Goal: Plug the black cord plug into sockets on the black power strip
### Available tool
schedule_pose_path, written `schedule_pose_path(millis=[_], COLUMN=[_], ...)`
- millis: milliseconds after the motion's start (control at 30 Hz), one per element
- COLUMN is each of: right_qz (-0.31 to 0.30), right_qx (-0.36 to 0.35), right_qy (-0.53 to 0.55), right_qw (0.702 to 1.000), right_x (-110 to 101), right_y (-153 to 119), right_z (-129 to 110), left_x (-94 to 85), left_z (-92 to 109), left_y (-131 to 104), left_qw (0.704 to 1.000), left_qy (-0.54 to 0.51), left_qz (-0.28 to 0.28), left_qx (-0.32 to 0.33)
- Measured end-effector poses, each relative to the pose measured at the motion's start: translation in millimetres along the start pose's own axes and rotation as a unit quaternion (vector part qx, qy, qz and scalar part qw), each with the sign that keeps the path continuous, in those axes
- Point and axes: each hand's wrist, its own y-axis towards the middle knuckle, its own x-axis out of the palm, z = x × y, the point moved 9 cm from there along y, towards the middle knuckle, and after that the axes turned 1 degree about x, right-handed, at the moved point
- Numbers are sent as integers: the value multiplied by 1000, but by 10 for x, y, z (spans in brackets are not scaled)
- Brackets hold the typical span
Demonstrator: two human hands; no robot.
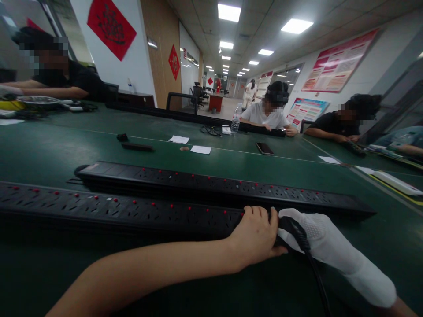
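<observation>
A long black power strip with red dots [148, 215] lies across the green table in front of me. My bare left hand [256, 231] is wrapped round its right end. Right beside it, my right hand [306, 231], in a white glove, grips a black plug [294, 231] at that end; a thick black cable [315, 273] runs from the plug down toward the bottom edge. Whether the plug is seated in the strip is hidden by my fingers. Behind lies a second long black power strip [198, 182], parallel and untouched.
Farther back on the table [82, 145] are small white papers [201, 150], a phone [265, 148], a water bottle [236, 119] and a small black bar [137, 146]. A white strip [396, 182] lies at the right. Several people sit around the table.
</observation>
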Motion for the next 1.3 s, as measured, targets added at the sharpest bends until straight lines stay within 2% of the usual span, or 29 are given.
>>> schedule_pose_path(millis=[400,700,900,1100,1300], right_qz=[-24,-22,-16,17,11], right_qx=[16,11,3,-11,-5], right_qy=[7,5,10,12,6], right_qw=[1000,1000,1000,1000,1000], right_x=[33,61,50,8,20], right_y=[-14,-29,-16,13,8], right_z=[70,93,63,46,59], left_x=[-31,-71,-68,-70,-63], left_z=[21,38,36,35,35], left_y=[-14,-24,-22,-17,-23], left_qw=[999,999,998,998,998], left_qy=[16,28,25,17,21], left_qz=[35,32,45,46,51], left_qx=[17,35,30,32,35])
